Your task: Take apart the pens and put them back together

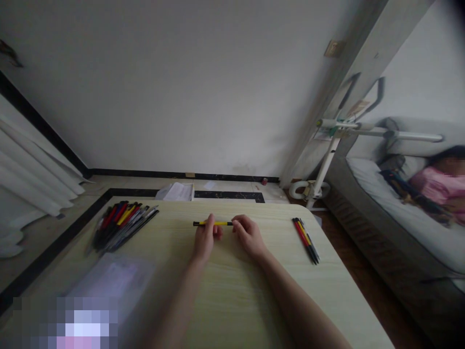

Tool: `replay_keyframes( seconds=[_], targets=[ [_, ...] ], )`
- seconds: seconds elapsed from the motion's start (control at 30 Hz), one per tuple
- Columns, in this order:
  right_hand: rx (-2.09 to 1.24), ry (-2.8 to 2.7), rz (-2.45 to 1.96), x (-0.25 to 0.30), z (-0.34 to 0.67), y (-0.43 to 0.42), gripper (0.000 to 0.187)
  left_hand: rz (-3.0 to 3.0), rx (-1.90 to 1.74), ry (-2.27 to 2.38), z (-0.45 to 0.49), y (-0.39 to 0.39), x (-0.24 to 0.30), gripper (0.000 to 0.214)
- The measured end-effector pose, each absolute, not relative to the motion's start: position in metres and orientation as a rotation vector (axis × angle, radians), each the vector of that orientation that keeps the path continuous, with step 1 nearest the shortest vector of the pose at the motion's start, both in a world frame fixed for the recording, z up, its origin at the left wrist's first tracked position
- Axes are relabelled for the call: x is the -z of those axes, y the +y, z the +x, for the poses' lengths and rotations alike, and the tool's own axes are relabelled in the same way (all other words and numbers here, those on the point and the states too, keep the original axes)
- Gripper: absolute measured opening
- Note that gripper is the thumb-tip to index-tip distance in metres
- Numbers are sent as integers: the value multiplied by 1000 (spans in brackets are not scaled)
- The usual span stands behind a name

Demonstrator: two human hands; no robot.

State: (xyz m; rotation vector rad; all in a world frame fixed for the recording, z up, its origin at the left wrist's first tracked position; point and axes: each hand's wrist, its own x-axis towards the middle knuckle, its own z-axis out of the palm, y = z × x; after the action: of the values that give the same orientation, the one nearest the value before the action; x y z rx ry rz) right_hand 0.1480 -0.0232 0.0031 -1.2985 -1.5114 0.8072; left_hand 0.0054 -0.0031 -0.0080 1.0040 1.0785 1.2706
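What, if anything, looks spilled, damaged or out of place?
Nothing looks spilled or damaged. The pen pile at left on the table is just untidy, its pens at differing angles; the yellow pen in the left hand looks intact.

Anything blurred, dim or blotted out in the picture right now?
Head view: dim light overall; slim yellow-and-black pen readable; flat translucent plastic item blurred; coarse pixel blocks over part of the lower left; white metal stand at right looks smeared; top-right corner dark.

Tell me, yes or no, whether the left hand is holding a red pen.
No, the left hand is holding a yellow and black pen.
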Motion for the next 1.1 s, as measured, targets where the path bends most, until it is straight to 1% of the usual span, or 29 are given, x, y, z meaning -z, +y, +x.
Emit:
replay_keyframes(
  seconds=[0.2,0.3,0.5,0.57,0.73,0.93,1.03,1.1],
  targets=[
    [-481,-1693,-1224,-8,146,-30,23,1080,-1227,1131,5,-6,1,43],
    [-297,-1753,-1210,-6,143,-31,24,1186,-1209,1168,6,-8,-5,44],
    [-43,-1835,-1218,-3,138,-31,10,1231,-1166,1338,8,-11,-18,46],
    [15,-1884,-1217,-2,137,-31,9,1233,-1139,1383,7,-11,-19,46],
    [54,-1933,-1221,-2,139,-30,11,1285,-1052,1388,5,-8,-13,49],
    [39,-1907,-1246,-11,144,-31,13,1328,-1175,1152,7,-4,-8,34],
    [23,-1935,-1249,-15,143,-33,14,1282,-1182,1122,9,-6,-11,32],
    [25,-1951,-1270,-16,142,-34,13,1253,-1172,1124,9,-7,-12,35]
  ],
)
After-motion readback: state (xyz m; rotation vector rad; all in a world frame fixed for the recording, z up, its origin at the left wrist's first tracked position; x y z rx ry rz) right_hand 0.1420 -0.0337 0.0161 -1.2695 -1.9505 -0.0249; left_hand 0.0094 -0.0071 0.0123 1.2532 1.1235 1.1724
